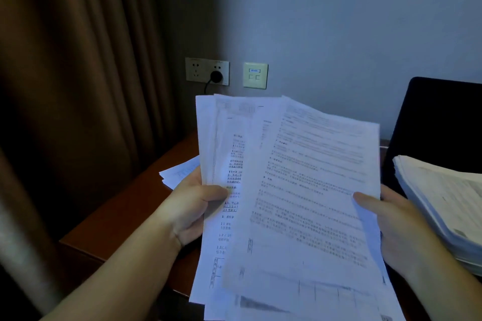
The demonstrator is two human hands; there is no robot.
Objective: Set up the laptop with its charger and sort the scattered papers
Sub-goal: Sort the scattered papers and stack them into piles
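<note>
the left hand (193, 206) grips the left edge of a fanned sheaf of printed papers (300, 203), thumb curled over the front, while the right hand (386, 219) pinches the right edge of the top sheet, thumb on its face and fingers hidden behind. the sheaf is held upright above a reddish-brown wooden desk (125, 214), with a few loose sheets (180, 172) lying on the desk behind the left hand and a thick paper stack (443, 203) just right of the right hand. behind stand a dark laptop screen (440, 117), a black plug (216, 76) seated in the wall socket (207, 71), and a brown curtain (78, 60) at left.

Reddish-brown wooden desk (125, 216) – lower left to centre; loose sheets (180, 172) on it mid-frame; thick paper stack (443, 206) – right edge.
</note>
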